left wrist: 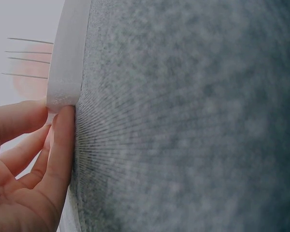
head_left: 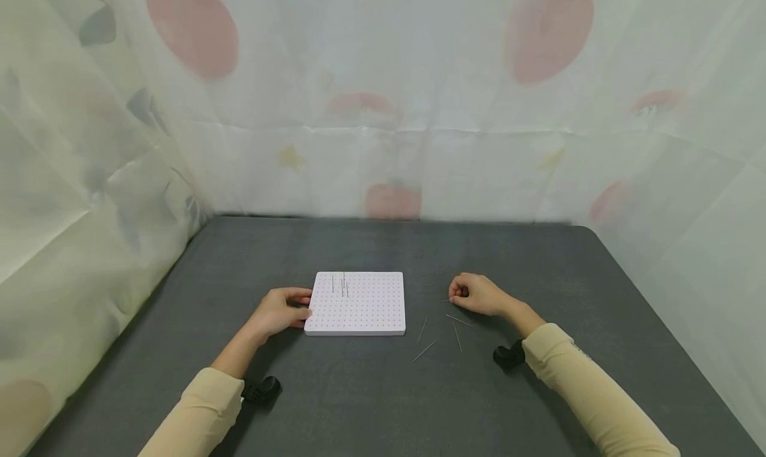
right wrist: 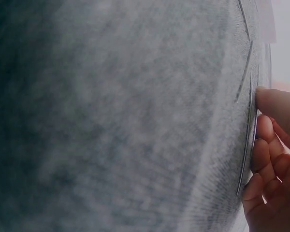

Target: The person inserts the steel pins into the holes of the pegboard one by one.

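A white board with rows of small holes (head_left: 365, 310) lies flat on the dark table. Several thin metal pins (head_left: 344, 285) stand upright in its back left part; the left wrist view shows them sticking out of its face. At the board's left edge my left hand (head_left: 278, 314) grips it between thumb and fingers. To the right of the board, my right hand (head_left: 479, 294) is low over the table, fingers curled, and pinches a thin pin (head_left: 445, 301) whose end points left. Its fingertips touch or nearly touch the tabletop.
Several loose pins lie scattered between board and right hand, among them one pin (head_left: 423, 350) in front and another pin (head_left: 457, 336) nearer the wrist. The grey table (head_left: 359, 397) ends at a patterned curtain (head_left: 467, 171) behind and at both sides.
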Tool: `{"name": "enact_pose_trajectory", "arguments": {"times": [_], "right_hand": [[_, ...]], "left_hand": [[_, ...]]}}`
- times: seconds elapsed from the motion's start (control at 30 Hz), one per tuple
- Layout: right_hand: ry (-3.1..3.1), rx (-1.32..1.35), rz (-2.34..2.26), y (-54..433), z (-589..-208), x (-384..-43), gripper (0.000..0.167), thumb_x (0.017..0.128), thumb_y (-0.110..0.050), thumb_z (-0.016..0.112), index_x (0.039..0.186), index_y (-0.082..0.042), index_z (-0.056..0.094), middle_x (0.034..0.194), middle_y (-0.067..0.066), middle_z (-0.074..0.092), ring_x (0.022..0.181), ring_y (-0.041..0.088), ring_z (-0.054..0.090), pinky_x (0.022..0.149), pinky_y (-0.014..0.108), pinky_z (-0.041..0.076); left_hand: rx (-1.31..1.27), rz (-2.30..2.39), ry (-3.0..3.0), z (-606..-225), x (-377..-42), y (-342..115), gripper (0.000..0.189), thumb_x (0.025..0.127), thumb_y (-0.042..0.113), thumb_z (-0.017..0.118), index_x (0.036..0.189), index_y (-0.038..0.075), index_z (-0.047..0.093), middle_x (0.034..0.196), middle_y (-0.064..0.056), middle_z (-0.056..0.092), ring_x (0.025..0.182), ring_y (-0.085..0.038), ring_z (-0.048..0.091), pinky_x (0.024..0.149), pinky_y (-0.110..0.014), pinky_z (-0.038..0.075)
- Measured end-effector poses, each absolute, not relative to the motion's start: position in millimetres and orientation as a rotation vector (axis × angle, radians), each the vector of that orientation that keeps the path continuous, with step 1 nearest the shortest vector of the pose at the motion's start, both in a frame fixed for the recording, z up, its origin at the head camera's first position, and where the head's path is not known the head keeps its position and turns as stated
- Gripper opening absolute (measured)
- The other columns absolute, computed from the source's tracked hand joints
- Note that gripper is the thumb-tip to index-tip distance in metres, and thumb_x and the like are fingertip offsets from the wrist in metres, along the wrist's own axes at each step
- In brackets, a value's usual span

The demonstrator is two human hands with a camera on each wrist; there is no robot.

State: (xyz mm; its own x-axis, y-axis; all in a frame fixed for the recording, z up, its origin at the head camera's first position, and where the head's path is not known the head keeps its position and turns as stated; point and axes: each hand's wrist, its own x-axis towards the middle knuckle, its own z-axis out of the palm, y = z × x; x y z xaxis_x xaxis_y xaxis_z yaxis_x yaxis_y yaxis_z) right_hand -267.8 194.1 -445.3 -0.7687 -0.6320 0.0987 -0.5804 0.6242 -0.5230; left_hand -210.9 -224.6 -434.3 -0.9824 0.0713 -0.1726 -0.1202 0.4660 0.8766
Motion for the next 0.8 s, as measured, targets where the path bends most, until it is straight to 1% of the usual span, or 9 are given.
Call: {"name": "enact_pose_trajectory", "arguments": {"times": [0.17, 0.47, 0.8], "right_hand": [[2.753, -0.999, -0.827, 192.6, -443.5, -266.0, 0.004, 0.088, -0.011, 0.061, 0.084, -0.014, 0.063, 0.081, -0.004, 0.054, 0.069, 0.006, 0.046, 0.060, 0.023, 0.043], [2.749, -0.980, -0.832, 193.7, -444.1, -265.4, 0.004, 0.088, -0.010, 0.061, 0.086, -0.013, 0.064, 0.080, -0.003, 0.055, 0.067, 0.006, 0.045, 0.059, 0.023, 0.042], [2.759, -0.928, -0.843, 190.8, -443.4, -268.0, 0.004, 0.090, -0.014, 0.059, 0.089, -0.012, 0.063, 0.082, -0.002, 0.055, 0.067, 0.007, 0.046, 0.058, 0.023, 0.042]], "left_hand": [[-0.049, 1.533, 2.526, -434.0, -211.4, -224.6, 0.047, 0.078, -0.002, 0.067, 0.123, -0.006, 0.053, 0.111, -0.022, 0.057, 0.077, -0.018, 0.065, 0.065, -0.033, 0.057], [-0.032, 1.529, 2.535, -434.8, -211.2, -224.1, 0.046, 0.078, -0.002, 0.067, 0.122, -0.007, 0.054, 0.110, -0.021, 0.058, 0.077, -0.018, 0.064, 0.065, -0.034, 0.057], [-0.044, 1.528, 2.527, -432.8, -210.3, -224.3, 0.047, 0.078, -0.002, 0.067, 0.123, -0.007, 0.052, 0.112, -0.022, 0.057, 0.077, -0.018, 0.064, 0.065, -0.034, 0.057]]}}
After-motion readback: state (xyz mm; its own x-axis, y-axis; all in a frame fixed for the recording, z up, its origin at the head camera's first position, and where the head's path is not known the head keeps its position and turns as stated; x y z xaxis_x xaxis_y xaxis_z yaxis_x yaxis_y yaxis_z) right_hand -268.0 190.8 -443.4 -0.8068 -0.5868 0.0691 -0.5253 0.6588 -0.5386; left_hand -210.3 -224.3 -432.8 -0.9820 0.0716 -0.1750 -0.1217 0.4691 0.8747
